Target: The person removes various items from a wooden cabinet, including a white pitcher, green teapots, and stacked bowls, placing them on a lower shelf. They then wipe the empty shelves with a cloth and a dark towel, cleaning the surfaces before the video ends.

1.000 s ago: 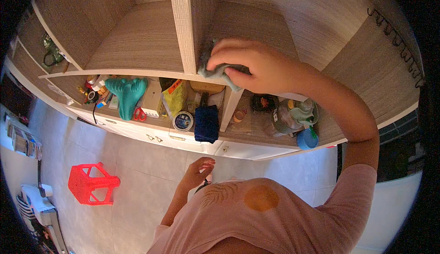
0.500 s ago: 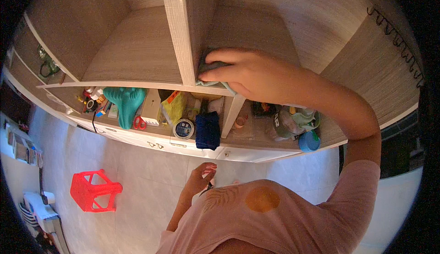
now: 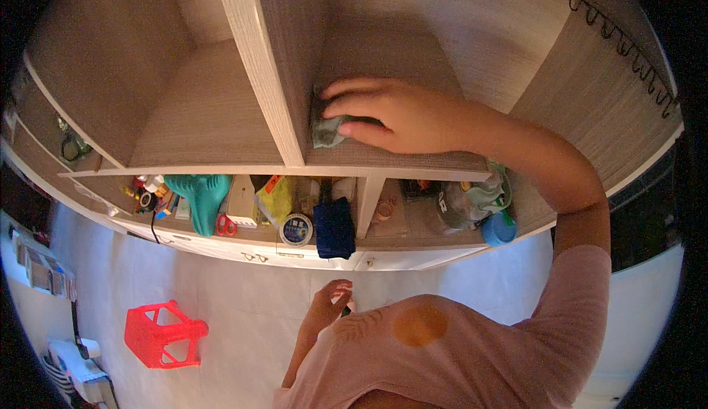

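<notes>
My right hand [image 3: 380, 114] is inside the upper right compartment, its fingers bent over a grey-green cloth [image 3: 326, 134] and pressing it on the shelf board. The cloth lies against the foot of the upright divider [image 3: 258, 62]; part of it is hidden under my fingers. My left hand [image 3: 332, 298] hangs low beside my body, below the cabinet's front edge. Its fingers are loosely bent with a gap to the thumb, and I see nothing held in it.
On the lower shelf are a teal bicycle saddle [image 3: 198, 195], red-handled scissors [image 3: 226, 224], a round tin [image 3: 296, 229], a folded dark blue cloth [image 3: 334, 228] and a blue-lidded container [image 3: 499, 228]. Black hooks [image 3: 627, 47] line the right side. A red stool [image 3: 166, 335] stands on the floor.
My right hand with the cloth has moved from the shelf's front edge deeper in along the divider. The view has tilted, so the shelves sit lower in the picture.
</notes>
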`<move>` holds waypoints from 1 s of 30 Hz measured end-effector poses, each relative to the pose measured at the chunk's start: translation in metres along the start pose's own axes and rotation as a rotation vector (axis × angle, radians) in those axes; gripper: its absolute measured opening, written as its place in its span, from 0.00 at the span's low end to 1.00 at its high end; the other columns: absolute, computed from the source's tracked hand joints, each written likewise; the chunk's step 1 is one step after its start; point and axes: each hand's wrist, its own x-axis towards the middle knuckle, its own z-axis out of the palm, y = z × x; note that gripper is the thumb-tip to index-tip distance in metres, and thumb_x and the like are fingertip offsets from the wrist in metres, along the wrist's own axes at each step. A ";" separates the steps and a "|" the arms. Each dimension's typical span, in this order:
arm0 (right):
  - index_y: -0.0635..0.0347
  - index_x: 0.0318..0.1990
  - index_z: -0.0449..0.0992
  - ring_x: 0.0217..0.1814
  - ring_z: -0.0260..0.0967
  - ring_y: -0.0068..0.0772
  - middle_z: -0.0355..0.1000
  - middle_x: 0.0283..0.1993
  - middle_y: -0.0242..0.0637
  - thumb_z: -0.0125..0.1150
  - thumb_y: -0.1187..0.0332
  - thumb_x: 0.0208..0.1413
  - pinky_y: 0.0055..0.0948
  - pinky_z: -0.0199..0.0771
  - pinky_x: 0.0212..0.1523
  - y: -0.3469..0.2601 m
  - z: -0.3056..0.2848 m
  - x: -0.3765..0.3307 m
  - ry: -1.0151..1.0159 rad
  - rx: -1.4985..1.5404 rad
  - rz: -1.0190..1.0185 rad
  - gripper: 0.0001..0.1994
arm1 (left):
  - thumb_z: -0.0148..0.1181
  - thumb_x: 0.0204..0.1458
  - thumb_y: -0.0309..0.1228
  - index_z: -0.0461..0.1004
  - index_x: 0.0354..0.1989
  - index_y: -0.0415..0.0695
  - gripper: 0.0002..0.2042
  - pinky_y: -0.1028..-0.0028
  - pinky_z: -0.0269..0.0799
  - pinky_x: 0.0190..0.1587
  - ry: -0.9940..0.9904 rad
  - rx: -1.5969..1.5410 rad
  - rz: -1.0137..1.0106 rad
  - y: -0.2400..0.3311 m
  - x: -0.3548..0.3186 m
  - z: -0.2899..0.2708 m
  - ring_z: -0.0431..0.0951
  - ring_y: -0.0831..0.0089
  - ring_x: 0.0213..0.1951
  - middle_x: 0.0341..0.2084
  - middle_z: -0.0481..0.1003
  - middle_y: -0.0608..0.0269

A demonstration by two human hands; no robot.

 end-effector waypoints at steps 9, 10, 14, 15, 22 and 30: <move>0.64 0.44 0.68 0.39 0.68 0.54 0.67 0.42 0.54 0.44 0.63 0.56 0.40 0.70 0.40 0.048 0.013 0.031 -0.142 -0.063 0.240 0.15 | 0.51 0.51 0.26 0.68 0.42 0.38 0.10 0.71 0.67 0.46 0.003 -0.013 0.013 0.003 0.009 -0.012 0.75 0.70 0.39 0.35 0.74 0.57; 0.64 0.44 0.67 0.38 0.68 0.55 0.67 0.41 0.55 0.43 0.63 0.56 0.41 0.70 0.39 0.067 0.018 0.035 -0.109 -0.124 0.277 0.15 | 0.51 0.51 0.26 0.68 0.42 0.38 0.10 0.71 0.67 0.46 0.008 0.017 0.009 0.006 0.010 -0.013 0.74 0.70 0.39 0.36 0.74 0.57; 0.64 0.45 0.67 0.38 0.67 0.57 0.68 0.40 0.55 0.42 0.64 0.56 0.43 0.69 0.39 0.124 0.010 0.060 -0.062 -0.204 0.153 0.15 | 0.52 0.51 0.26 0.69 0.43 0.39 0.11 0.69 0.66 0.48 0.046 0.071 -0.011 -0.004 0.011 -0.018 0.73 0.69 0.41 0.37 0.74 0.57; 0.65 0.45 0.67 0.38 0.67 0.58 0.68 0.40 0.55 0.42 0.65 0.56 0.44 0.68 0.39 0.145 0.018 0.060 -0.011 -0.227 0.135 0.15 | 0.52 0.51 0.26 0.69 0.43 0.40 0.11 0.69 0.66 0.48 0.048 0.069 -0.019 -0.008 0.012 -0.020 0.73 0.68 0.42 0.37 0.74 0.57; 0.67 0.41 0.68 0.40 0.66 0.56 0.68 0.38 0.56 0.45 0.67 0.52 0.45 0.66 0.42 0.185 0.020 0.077 -0.295 -0.596 0.265 0.13 | 0.55 0.49 0.30 0.69 0.43 0.38 0.13 0.68 0.66 0.47 0.028 0.133 -0.098 0.011 0.001 -0.019 0.72 0.64 0.43 0.38 0.73 0.52; 0.66 0.43 0.67 0.43 0.65 0.57 0.67 0.41 0.57 0.48 0.69 0.47 0.46 0.65 0.44 0.164 0.006 0.061 -0.095 -0.487 0.230 0.15 | 0.56 0.48 0.31 0.69 0.43 0.38 0.14 0.68 0.67 0.44 0.063 0.178 -0.074 0.006 -0.005 -0.029 0.73 0.63 0.42 0.39 0.73 0.52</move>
